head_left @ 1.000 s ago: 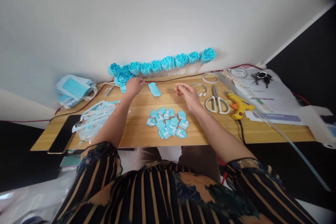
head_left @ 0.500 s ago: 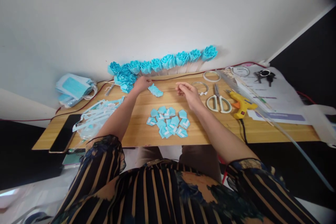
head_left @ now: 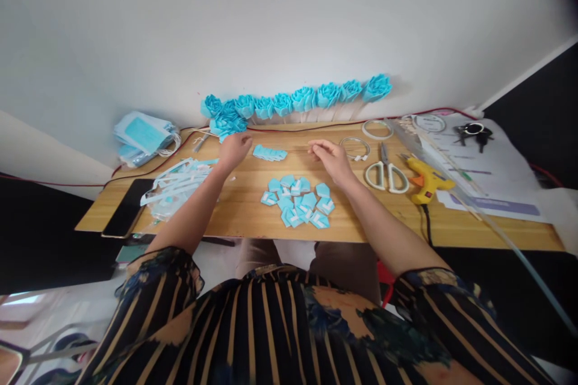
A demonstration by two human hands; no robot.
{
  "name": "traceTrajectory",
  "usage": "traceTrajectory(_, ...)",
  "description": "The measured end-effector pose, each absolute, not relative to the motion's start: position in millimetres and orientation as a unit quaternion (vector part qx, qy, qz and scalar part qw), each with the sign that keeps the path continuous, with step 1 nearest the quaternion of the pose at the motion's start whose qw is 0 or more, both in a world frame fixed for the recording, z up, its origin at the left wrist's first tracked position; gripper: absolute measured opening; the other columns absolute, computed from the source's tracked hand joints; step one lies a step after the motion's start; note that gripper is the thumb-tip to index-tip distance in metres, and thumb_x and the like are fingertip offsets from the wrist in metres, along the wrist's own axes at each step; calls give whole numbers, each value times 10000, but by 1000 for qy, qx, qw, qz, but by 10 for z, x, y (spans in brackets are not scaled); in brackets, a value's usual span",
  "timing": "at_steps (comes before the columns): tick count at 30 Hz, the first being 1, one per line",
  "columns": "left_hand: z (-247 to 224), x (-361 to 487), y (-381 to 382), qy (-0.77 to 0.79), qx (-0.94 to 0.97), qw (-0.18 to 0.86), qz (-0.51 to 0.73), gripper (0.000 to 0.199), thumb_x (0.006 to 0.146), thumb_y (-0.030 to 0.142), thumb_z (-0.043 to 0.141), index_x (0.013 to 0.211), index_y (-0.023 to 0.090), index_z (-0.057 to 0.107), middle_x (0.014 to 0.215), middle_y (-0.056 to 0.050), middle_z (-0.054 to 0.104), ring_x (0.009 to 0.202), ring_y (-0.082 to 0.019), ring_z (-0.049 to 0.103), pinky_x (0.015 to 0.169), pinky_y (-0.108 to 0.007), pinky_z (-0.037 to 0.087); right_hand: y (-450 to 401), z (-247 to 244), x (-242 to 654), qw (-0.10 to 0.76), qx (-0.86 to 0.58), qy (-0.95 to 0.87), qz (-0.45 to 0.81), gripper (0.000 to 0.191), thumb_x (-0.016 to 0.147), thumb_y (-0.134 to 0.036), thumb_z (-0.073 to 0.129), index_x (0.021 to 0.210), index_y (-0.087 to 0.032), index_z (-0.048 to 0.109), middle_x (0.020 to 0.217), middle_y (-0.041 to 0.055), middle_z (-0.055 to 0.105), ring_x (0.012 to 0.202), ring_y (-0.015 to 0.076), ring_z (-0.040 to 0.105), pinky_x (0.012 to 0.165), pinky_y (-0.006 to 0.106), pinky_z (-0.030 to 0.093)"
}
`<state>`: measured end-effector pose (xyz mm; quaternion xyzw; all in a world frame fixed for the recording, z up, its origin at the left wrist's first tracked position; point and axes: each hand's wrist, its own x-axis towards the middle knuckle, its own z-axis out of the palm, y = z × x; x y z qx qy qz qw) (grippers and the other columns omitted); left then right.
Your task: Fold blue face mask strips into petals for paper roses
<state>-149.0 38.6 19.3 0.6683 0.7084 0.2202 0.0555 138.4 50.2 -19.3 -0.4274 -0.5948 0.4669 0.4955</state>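
My left hand hovers over the table with its fingers bent together; what they hold, if anything, is hidden. Just right of it lies an overlapping row of folded light-blue pieces. Across from it, my right hand has its fingers curled and the thumb against them. Anything pinched there is too small to make out. Between my forearms, nearer the front edge, a loose cluster of folded blue pieces with white strips lies on the table. Behind my left hand are bunched blue fabric flowers.
Blue flowers on stems line the wall. On the left are face masks, cut mask scraps and a phone. Scissors, a yellow glue gun, tape rings and keys lie right.
My left hand has drawn back from the row of folded pieces, which now lies more level. My right hand has kept nearly the same pose. The whole view has shifted slightly.
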Motion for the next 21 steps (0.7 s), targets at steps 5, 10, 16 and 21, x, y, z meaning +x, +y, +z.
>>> traceTrajectory(5,148,-1474,91,710,669,55,211,359,887,268,485,1135,176,728,1063,-89,749,938,-226,664,810,-284,464,475,-137,1384,440,-422,-707,358,294,850,-359,563,1037,-191,714,911,46,748,801,175,665,757,308,509)
traceTrajectory(10,22,-1447,-68,676,709,49,191,372,883,238,496,1176,185,718,1096,-86,747,974,-229,680,841,-289,481,476,-37,1303,332,-392,-819,254,305,873,-270,536,1102,-183,717,934,58,735,778,175,643,731,294,470)
traceTrajectory(16,-84,-1409,-98,654,731,46,191,397,909,228,479,1249,234,683,1171,-71,728,1034,-226,686,870,-296,504,450,-43,1192,208,-372,-895,131,398,906,-202,504,1276,-190,649,1024,98,721,926,229,630,796,327,455)
traceTrajectory(21,-102,-1329,-141,630,752,56,186,419,921,207,466,1295,253,648,1231,-58,703,1111,-228,667,903,-305,508,431,-102,1156,160,-369,-912,76,451,929,-196,478,1369,-196,577,1117,108,709,1013,253,621,837,343,459)
